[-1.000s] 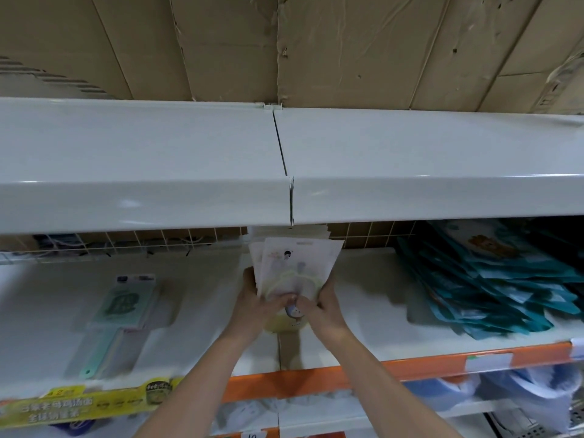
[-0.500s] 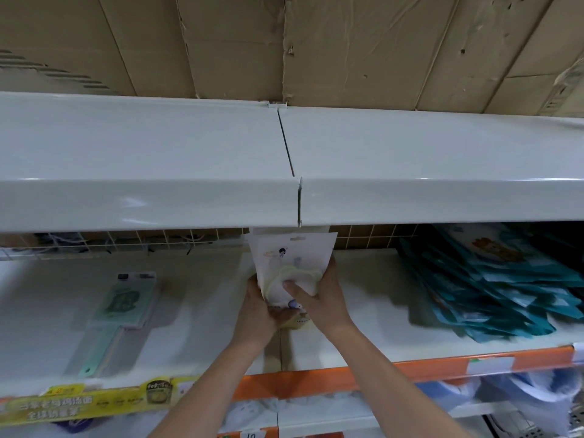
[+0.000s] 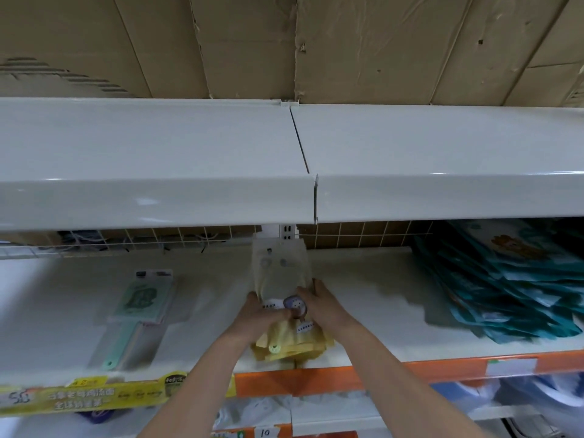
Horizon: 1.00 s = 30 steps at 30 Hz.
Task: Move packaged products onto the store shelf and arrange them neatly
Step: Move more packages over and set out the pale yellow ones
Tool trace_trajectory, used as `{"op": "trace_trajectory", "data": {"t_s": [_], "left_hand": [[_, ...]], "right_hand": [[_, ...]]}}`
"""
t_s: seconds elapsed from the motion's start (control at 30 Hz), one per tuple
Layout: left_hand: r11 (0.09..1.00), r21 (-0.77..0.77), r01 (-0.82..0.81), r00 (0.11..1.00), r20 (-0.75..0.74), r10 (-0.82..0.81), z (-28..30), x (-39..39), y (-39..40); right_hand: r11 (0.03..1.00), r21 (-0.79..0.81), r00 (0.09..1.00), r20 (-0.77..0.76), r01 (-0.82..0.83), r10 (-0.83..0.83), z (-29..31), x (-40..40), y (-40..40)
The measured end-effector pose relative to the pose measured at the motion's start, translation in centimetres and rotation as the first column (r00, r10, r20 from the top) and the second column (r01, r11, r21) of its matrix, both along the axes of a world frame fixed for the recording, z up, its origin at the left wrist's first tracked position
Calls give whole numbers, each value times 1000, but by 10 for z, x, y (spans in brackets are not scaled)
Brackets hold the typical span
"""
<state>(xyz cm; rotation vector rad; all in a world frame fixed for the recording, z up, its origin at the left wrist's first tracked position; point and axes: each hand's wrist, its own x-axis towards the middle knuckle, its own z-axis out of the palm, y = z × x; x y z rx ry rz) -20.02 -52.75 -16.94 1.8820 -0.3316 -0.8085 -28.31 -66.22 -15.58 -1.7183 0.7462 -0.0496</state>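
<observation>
The stack of yellow packaged products (image 3: pixel 284 292) lies on the white shelf (image 3: pixel 363 311) right at the seam between its two panels, its long axis running from the orange front edge (image 3: pixel 316 379) straight back toward the wire grid (image 3: pixel 363 233) at the rear. The person clasps it from both flanks: the left hand (image 3: pixel 257 317) wraps the left side with the thumb laid over the printed label, and the right hand (image 3: pixel 319 303) presses the right side, fingers curled along the edge. Both hands hold the near half, so most of the stack reaches away from the grip toward the rear edge, while its yellow lower end sticks out behind the wrists near the front edge. Neither hand is clearly nearer. Judging by this, the next move is a push or squaring along that front-to-back line. A green packet (image 3: pixel 142 297) lies well apart toward the left end, and a teal pile (image 3: pixel 505 286) toward the right end.
</observation>
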Motion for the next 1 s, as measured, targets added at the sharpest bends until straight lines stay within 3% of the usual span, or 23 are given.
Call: {"op": "trace_trajectory", "data": {"t_s": [0.07, 0.13, 0.2, 0.3, 0.43, 0.53, 0.67, 0.77, 0.87, 1.0], "left_hand": [[990, 131, 56, 998, -9, -55, -1, 4, 6], [955, 285, 80, 991, 81, -108, 4, 9, 9], [935, 354, 31, 988, 132, -83, 15, 10, 11], [979, 201, -14, 997, 76, -1, 16, 14, 15], [998, -22, -52, 998, -23, 52, 5, 11, 8], [992, -75, -104, 994, 31, 107, 0, 9, 1], [982, -35, -185, 976, 111, 188, -5, 15, 2], [967, 39, -250, 953, 184, 239, -6, 16, 5], [963, 10, -271, 936, 235, 261, -8, 16, 6], [970, 33, -241, 936, 272, 223, -8, 9, 4]], "right_hand": [[993, -120, 996, -87, -12, 1, -8, 2, 5], [970, -241, 993, -111, 4, -31, -9, 5, 4], [963, -271, 994, -106, 5, -35, -7, 3, 0], [979, -195, 992, -99, 63, -84, -2, -4, -1], [969, -245, 987, -152, 14, -52, -7, -2, 7], [947, -320, 988, -144, 14, -63, -6, -4, 9], [920, -364, 984, -40, 147, -174, -6, -9, 4], [897, -440, 999, -35, -36, 23, 0, -13, 9], [855, -378, 933, -196, -355, 301, 2, -18, 15], [778, -440, 890, -297, -449, 346, 3, -20, 21]]}}
